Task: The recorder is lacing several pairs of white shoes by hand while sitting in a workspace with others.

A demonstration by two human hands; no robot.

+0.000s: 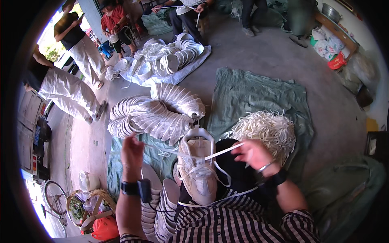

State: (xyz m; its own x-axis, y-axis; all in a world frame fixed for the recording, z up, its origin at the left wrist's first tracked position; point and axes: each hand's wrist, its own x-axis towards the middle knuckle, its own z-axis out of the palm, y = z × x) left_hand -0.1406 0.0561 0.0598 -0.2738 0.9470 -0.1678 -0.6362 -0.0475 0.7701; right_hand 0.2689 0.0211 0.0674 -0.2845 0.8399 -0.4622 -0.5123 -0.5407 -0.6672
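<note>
Shoe [199, 170], pale beige, sits in the lap [233, 164], toe toward the body, collar away; neither hand grips it directly. R hand [252, 154] pinches one run of white lace [224, 152], pulled out to the right. L hand [133, 153] is half curled off to the left and seems to pinch the other run; it's blurry, so can't tell how firmly.

Main risk: w/ both hands on lace only, the shoe could swivel or tip if one side gets a harder tug. Uneven pull could also leave one end short, esp. b/c loose loops hang by the toe. A weak pinch might let the lace slip.

A slack run crosses the lap below the toe, close to the R wristband [275, 177]; it could snag there or on the bracelet [265, 166]. Same for the thin dark cable [161, 210] near the L wristband [135, 188]: an arm swing might hook it.

Next out: the lace pile [265, 131] is near the R hand, so an elbow or stray end could tangle w/ it. Stacked shoes [158, 115] lie just beyond the L hand, w/ another stack [164, 210] beside the L forearm; a wide pull could prob. knock either. Green sheet [255, 89] is creased, so it may bunch if feet shift. Co-workers, e.g. the person in red [114, 22], are well apart, so prob. no clash.
</note>
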